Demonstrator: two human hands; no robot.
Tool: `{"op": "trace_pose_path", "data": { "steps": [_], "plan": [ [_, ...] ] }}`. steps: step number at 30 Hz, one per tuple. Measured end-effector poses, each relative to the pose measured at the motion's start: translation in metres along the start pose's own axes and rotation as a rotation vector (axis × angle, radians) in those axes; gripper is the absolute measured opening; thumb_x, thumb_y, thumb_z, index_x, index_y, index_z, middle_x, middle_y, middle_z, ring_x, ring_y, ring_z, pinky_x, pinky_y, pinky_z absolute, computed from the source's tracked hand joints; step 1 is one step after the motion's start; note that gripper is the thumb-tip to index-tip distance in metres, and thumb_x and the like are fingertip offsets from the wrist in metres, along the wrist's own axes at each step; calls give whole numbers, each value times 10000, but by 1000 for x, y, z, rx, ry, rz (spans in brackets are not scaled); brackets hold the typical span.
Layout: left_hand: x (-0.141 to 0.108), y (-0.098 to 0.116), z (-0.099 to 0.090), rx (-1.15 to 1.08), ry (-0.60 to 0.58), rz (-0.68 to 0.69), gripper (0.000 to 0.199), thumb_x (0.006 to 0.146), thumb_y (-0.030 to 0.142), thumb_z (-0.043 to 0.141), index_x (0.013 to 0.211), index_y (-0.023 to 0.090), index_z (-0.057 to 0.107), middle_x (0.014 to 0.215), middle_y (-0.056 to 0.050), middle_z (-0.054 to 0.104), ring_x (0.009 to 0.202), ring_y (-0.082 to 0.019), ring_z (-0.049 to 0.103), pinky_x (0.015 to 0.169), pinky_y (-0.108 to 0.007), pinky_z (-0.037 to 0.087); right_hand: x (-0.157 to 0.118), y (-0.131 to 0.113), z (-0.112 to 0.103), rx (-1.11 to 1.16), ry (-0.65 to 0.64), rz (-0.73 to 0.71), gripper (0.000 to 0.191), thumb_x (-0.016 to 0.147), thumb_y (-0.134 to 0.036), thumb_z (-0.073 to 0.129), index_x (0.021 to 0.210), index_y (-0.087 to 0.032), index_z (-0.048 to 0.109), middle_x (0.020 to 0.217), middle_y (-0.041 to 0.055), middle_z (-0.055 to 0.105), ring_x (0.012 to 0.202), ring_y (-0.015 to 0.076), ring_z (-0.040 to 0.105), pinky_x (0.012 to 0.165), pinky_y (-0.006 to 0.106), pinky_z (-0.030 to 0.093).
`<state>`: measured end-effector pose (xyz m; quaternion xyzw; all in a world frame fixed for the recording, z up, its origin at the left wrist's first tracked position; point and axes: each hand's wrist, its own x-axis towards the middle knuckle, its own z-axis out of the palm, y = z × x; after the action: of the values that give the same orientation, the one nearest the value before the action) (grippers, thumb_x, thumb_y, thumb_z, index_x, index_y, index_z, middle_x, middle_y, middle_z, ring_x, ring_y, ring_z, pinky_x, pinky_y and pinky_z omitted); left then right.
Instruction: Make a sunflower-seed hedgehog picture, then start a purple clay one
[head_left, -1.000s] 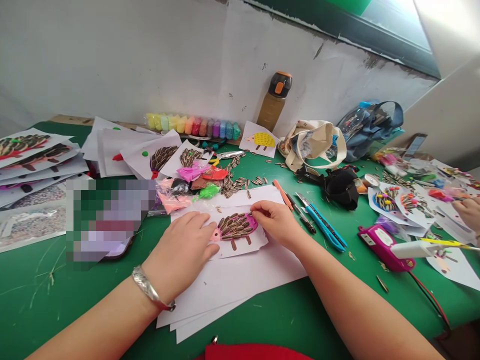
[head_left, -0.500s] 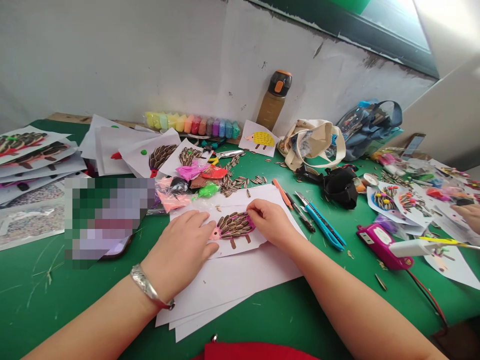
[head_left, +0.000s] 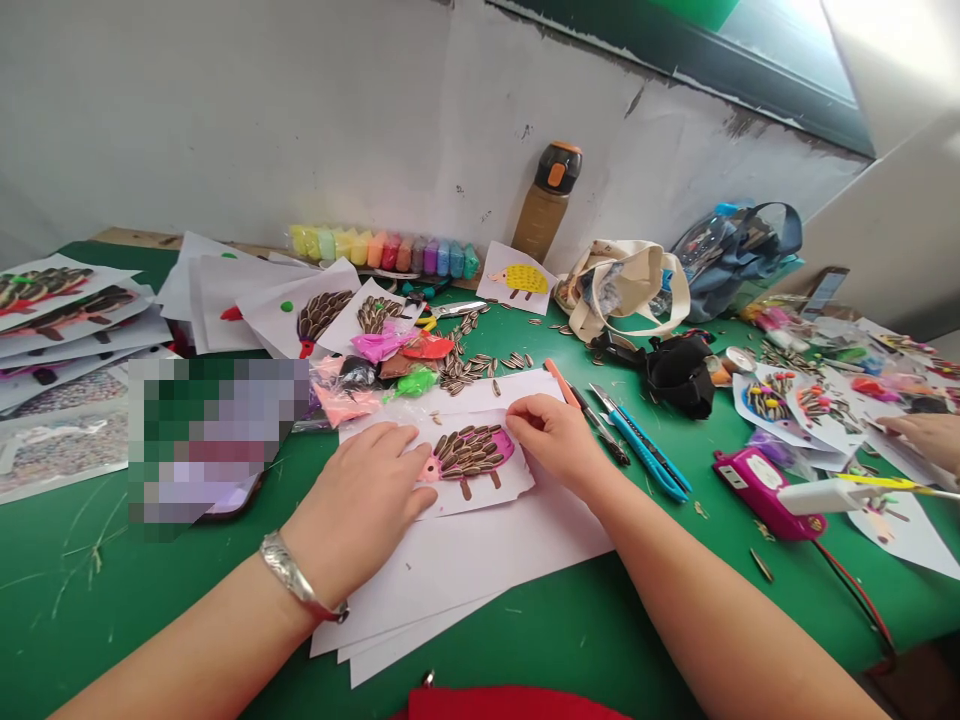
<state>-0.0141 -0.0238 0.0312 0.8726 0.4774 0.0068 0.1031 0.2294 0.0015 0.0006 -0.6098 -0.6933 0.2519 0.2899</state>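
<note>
A paper hedgehog cutout (head_left: pixel 469 460) lies on a stack of white paper sheets (head_left: pixel 465 570), its pink clay body covered in rows of striped sunflower seeds. My left hand (head_left: pixel 360 495) rests flat on the cutout's left part, fingers spread, with a silver bangle (head_left: pixel 296 578) on the wrist. My right hand (head_left: pixel 553 442) sits at the cutout's upper right edge, fingertips gathered against the paper and pink body. Anything small between those fingertips is hidden.
Loose sunflower seeds (head_left: pixel 469 370) and clay packets (head_left: pixel 382 345) lie beyond the paper. Blue utility knives (head_left: pixel 637 450) lie to the right, near a pink glue gun (head_left: pixel 765 495). Another person's hand (head_left: pixel 919 438) works at the right edge of the green table (head_left: pixel 525 640).
My right hand has shifted slightly rightward along the cutout's upper edge. The other person's hand has moved left, farther into view.
</note>
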Motion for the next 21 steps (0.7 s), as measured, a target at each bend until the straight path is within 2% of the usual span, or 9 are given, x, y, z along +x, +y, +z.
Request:
{"op": "trace_pose_path", "data": {
  "steps": [7,10,13,15,18,21],
  "plan": [
    [0,0,0,6,-4,-7,192,920,290,551,1019,165,660,1114,-118,616,1100,-307,547,973,-458,440,0,-2,3,-102,-78,-50,171,842,-192,509,734,-217,640,799,16,666,751,169,578,677,283,416],
    [0,-1,1,2,-10,-5,193,921,293,550,1015,162,656,1107,-116,613,1092,-305,545,969,-456,438,1,-2,1,-87,-65,-48,169,844,-204,514,741,-220,647,795,10,674,761,174,586,700,295,435],
    [0,-1,0,1,-13,-2,189,927,294,541,998,158,653,1100,-115,609,1088,-304,540,966,-457,434,8,0,-5,-91,3,-42,181,848,-225,514,737,-229,657,693,-23,638,676,162,563,859,358,450],
    [0,-1,-1,-1,-18,0,188,934,292,529,981,158,652,1089,-113,609,1079,-302,540,956,-456,436,17,0,-9,-134,37,-59,193,857,-227,504,775,-237,679,656,-44,606,631,148,540,1007,418,386],
    [0,0,-3,-5,-30,-5,191,936,295,525,976,156,650,1080,-109,609,1073,-303,538,949,-460,438,33,-3,-10,-228,45,-76,225,865,-214,496,903,-254,714,774,-19,643,759,168,585,1082,459,306],
    [0,1,-4,-9,-40,-19,184,933,292,533,976,156,649,1083,-108,609,1078,-305,537,952,-462,437,49,-5,-6,-340,-33,-77,241,851,-194,511,924,-259,731,900,26,671,910,206,605,1037,438,334]
  ]
}}
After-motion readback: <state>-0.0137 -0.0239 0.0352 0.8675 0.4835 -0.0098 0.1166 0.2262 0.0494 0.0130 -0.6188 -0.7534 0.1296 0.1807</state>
